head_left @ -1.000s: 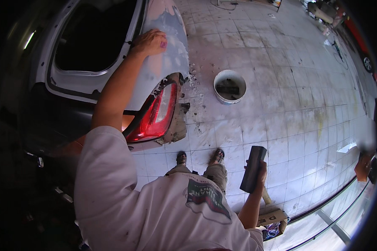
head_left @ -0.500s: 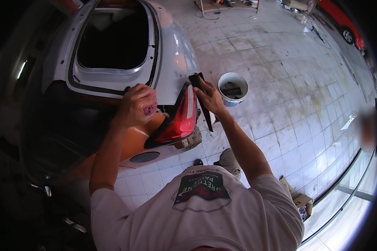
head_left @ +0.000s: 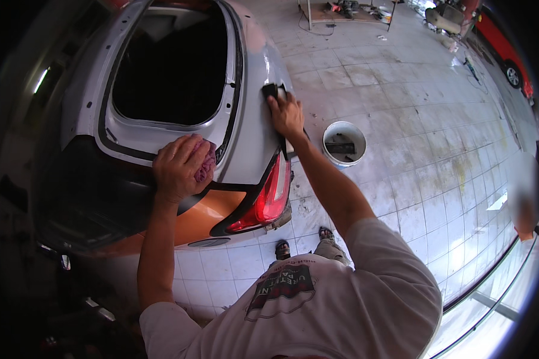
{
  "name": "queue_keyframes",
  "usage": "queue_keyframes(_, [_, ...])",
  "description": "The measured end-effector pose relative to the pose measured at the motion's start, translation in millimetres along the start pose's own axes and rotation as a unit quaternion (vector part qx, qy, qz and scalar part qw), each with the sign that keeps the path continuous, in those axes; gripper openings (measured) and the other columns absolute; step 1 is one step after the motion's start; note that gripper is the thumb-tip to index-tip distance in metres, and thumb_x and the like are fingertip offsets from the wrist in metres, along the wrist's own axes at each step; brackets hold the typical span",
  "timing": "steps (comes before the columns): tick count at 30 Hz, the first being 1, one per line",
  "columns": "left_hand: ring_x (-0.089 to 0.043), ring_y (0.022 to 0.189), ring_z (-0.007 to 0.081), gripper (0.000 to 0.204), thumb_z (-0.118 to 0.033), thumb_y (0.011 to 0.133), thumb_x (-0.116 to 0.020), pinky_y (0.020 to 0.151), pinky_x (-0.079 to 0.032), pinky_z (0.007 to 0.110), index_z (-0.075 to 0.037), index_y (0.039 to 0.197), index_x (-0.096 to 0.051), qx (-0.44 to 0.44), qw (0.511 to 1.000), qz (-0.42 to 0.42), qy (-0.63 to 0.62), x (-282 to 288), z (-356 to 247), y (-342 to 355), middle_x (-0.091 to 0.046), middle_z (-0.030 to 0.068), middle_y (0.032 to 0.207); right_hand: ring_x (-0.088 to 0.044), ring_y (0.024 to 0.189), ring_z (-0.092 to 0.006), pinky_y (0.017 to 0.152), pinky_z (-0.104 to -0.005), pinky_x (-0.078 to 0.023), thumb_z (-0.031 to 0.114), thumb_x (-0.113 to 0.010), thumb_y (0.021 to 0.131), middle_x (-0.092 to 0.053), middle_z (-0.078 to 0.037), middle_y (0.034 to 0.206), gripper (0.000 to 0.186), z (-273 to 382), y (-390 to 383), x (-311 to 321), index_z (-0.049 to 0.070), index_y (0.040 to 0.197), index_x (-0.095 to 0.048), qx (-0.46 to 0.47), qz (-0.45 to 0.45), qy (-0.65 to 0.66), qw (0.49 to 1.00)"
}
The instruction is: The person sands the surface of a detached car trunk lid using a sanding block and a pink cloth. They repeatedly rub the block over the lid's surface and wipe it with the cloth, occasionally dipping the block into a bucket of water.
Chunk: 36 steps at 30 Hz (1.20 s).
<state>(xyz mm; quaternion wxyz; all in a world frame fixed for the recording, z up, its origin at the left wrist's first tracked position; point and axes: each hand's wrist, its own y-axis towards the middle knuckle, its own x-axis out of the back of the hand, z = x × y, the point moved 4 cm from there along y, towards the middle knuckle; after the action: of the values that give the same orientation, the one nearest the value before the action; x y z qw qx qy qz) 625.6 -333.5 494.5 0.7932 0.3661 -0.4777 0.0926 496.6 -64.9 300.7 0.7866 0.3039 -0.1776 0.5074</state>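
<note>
A car's rear corner (head_left: 245, 125) is grey with faint pink patches, above a red tail light (head_left: 263, 200) and an orange and black lower panel (head_left: 206, 209). My left hand (head_left: 179, 167) grips a crumpled pink cloth (head_left: 205, 161) at the lower right of the dark window opening (head_left: 167, 66). My right hand (head_left: 287, 116) grips a long black block (head_left: 270, 90) against the grey panel above the tail light, its far part partly hidden by my fingers.
A white bucket (head_left: 356, 128) with dark objects inside stands on the tiled floor right of the car. A workbench (head_left: 317, 15) with items is at the back. A red car (head_left: 503, 48) is at the upper right. Glass panels (head_left: 491, 317) lie along the lower right.
My right hand has raised the black block from beside my leg onto the car panel. My left hand with the cloth has come down from the upper panel to beside the window's lower corner.
</note>
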Motion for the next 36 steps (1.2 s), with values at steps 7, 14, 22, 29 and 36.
queue_keyframes(7, [-0.07, 0.114, 0.0263, 0.04, -0.035, 0.085, -0.078, 0.091, -0.059, 0.043, -0.015, 0.119, -0.079, 0.038, 0.998, -0.002, 0.043, -7.9, -6.3, -13.9, -0.074, 0.0056, 0.125, -0.055, 0.128, -0.0517, 0.111, -0.0547, -0.044, 0.047, -0.052, 0.111, -0.048, -0.027, 0.156, 0.047, 4.8, -90.2, 9.7, 0.014, 0.132, -0.076, 0.053, 0.021, 0.077, 0.995])
queue_keyframes(14, [-0.071, 0.11, 0.0269, 0.039, -0.038, 0.086, -0.076, 0.087, -0.06, 0.041, -0.017, 0.119, -0.078, 0.024, 0.998, -0.031, 0.057, -18.9, -3.8, 0.5, -0.074, 0.0051, 0.124, -0.059, 0.116, -0.0515, 0.102, -0.0561, -0.05, 0.047, -0.049, 0.11, -0.063, -0.025, 0.136, 0.046, -12.8, 67.3, -9.7, 0.013, 0.118, -0.079, 0.029, 0.003, 0.042, 0.999])
queue_keyframes(22, [-0.072, 0.111, 0.0269, 0.04, -0.037, 0.087, -0.073, 0.089, -0.06, 0.042, -0.015, 0.12, -0.078, 0.033, 0.997, -0.004, 0.066, -16.1, -4.6, -10.7, -0.074, 0.0054, 0.126, -0.054, 0.128, -0.0475, 0.111, -0.0533, -0.047, 0.047, -0.052, 0.11, -0.051, -0.019, 0.157, 0.045, 9.8, -91.0, 14.1, 0.016, 0.132, -0.076, 0.096, 0.023, 0.085, 0.992])
queue_keyframes(29, [-0.072, 0.111, 0.0264, 0.039, -0.039, 0.088, -0.073, 0.09, -0.06, 0.042, -0.016, 0.118, -0.079, 0.006, 0.998, -0.019, 0.06, -21.8, -3.6, 2.2, -0.075, 0.0053, 0.123, -0.061, 0.106, -0.0514, 0.096, -0.0583, -0.049, 0.046, -0.048, 0.112, -0.066, -0.022, 0.126, 0.048, -20.0, 86.3, -18.8, 0.007, 0.112, -0.077, 0.022, -0.025, 0.017, 0.999])
queue_keyframes(36, [-0.072, 0.112, 0.0281, 0.037, -0.033, 0.087, -0.072, 0.091, -0.059, 0.043, -0.013, 0.118, -0.078, 0.025, 0.998, -0.01, 0.061, -16.3, -5.8, -12.8, -0.075, 0.007, 0.124, -0.059, 0.116, -0.0494, 0.105, -0.0529, -0.049, 0.041, -0.053, 0.111, -0.052, -0.022, 0.157, 0.041, 8.2, -83.8, 16.7, 0.014, 0.128, -0.077, 0.046, 0.011, 0.083, 0.995])
